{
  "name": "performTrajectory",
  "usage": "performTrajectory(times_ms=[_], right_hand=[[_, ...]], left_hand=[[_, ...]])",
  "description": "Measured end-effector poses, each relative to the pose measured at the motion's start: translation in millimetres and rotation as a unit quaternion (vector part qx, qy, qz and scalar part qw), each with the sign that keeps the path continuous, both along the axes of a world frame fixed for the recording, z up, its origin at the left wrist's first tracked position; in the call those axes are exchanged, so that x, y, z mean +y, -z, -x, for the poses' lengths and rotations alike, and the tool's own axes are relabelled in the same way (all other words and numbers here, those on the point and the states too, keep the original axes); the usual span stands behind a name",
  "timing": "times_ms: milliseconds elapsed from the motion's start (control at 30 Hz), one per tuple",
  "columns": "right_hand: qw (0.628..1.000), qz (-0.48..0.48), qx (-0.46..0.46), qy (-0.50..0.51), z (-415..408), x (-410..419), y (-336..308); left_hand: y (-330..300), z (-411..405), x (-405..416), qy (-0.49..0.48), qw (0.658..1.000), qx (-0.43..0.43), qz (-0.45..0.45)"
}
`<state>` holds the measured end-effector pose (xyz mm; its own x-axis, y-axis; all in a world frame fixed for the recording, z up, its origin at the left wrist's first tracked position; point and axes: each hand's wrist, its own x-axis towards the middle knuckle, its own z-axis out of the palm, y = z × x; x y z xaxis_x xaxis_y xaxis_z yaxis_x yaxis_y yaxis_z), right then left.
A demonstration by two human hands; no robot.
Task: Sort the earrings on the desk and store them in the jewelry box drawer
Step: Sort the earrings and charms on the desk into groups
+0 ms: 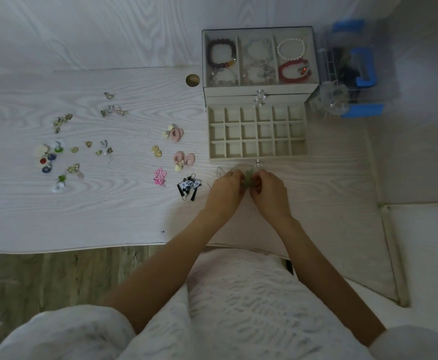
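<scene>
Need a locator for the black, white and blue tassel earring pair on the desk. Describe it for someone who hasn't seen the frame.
Start at the cream jewelry box with its pulled-out, gridded drawer. The left hand is just in front of the drawer; the black, white and blue tassel earring pair lies on the white wood-grain desk directly left of that hand. It is the only dark piece there; its neighbours are pink.
</scene>
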<state>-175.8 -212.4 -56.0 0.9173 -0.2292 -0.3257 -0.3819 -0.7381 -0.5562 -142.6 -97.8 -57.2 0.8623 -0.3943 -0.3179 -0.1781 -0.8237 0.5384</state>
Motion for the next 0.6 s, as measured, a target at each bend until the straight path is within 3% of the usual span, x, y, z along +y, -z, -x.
performTrajectory(times_ms=[133, 333, 433, 600], right_hand=[[0.998, 0.016, -0.029, -0.047, 2.5, -3.0, -20.1], [0.975, -0.008, -0.071, -0.212, -25.5, 35.5, -59.0], [0.949, -0.004, -0.075, -0.307, -57.0, 78.2, -64.0], [0.925, -0.014, -0.088, -0.370, -120.6, 162.2, -47.9]], left_hand=[[-18.2, -1.5, 16.8, 0.026, 0.999, -0.001, 0.043], [-52.1, -5.1, 111.5, 0.079, 0.987, -0.128, 0.061], [-54.2, -10.4, 176.4, -0.004, 0.987, -0.158, 0.024], [-34.7, -21.9, 271.5, -0.239, 0.960, -0.145, -0.018]])
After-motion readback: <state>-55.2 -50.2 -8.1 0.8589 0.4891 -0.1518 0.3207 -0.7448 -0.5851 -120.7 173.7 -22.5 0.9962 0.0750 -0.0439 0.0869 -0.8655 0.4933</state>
